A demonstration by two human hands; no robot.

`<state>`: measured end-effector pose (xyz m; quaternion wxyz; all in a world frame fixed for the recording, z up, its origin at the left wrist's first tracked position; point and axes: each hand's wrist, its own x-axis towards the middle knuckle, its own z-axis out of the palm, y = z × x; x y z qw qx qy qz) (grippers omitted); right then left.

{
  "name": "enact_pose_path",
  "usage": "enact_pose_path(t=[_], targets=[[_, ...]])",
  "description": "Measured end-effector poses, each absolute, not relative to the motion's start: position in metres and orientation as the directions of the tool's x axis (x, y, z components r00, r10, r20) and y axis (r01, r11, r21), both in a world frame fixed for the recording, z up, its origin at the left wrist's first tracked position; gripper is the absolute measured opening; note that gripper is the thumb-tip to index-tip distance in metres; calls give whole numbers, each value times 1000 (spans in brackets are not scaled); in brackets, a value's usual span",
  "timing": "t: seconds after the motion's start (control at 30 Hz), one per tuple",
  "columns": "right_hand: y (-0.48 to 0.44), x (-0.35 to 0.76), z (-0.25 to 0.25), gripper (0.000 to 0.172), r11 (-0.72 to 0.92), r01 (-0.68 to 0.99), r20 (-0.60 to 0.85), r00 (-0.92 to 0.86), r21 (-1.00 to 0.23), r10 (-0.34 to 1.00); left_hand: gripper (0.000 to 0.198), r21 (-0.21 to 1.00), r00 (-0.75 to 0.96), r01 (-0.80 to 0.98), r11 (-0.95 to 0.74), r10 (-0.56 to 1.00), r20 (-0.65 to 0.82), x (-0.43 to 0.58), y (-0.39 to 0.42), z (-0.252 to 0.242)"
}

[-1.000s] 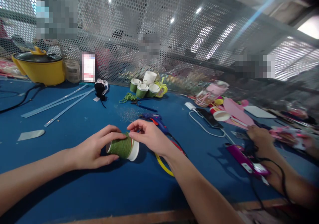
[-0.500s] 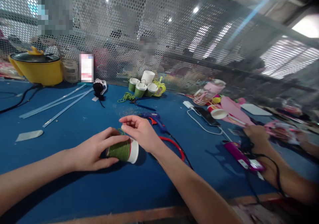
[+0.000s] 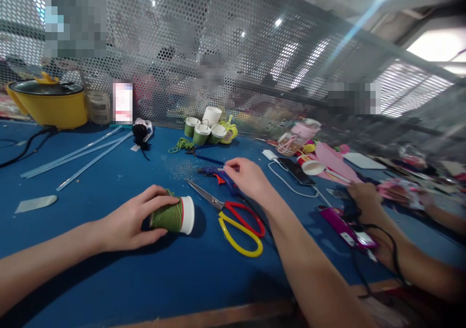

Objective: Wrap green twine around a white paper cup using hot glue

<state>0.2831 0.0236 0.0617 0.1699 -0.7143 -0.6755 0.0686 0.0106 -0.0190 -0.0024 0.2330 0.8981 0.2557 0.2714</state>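
My left hand (image 3: 134,218) is wrapped round a paper cup (image 3: 187,215) that lies on its side, green yarn (image 3: 168,217) wound about its body and its white rim facing right. Further right, my right hand (image 3: 247,180) has its fingers closed over the back of a blue hot glue gun (image 3: 230,184) lying on the table. The palm side of that hand is hidden. Between the hands lie scissors (image 3: 222,205) with one red and one yellow handle loop, blades slightly apart.
Small green-wrapped cups (image 3: 202,134) and green yarn (image 3: 181,145) stand at the back. A yellow pot (image 3: 51,105) and clear strips (image 3: 78,155) are left. On the right are a phone (image 3: 296,165), a cable and another person's hand (image 3: 364,197) near a purple device (image 3: 337,223).
My right hand has left the cup and moved right and away from me to the glue gun, uncovering the scissors. My left hand still holds the cup.
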Motion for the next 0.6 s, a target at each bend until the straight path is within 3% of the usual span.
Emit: enact_pose_path(t=[0.13,0.27,0.47,0.6], targets=[[34,300,38,5,-107,958,28,119,-267,993,46,515,702,363,-776,592,397,10,-17,-3],[40,303,17,8,-155,948,21,168,-278,986,46,487,683,389,-782,599,417,8,-15,-4],[32,303,25,32,-191,881,10,216,-434,976,47,481,670,420,-769,621,407,5,-11,-8],[12,295,43,17,-113,788,-60,96,-605,994,47,504,663,430,-749,641,386,4,-8,-7]])
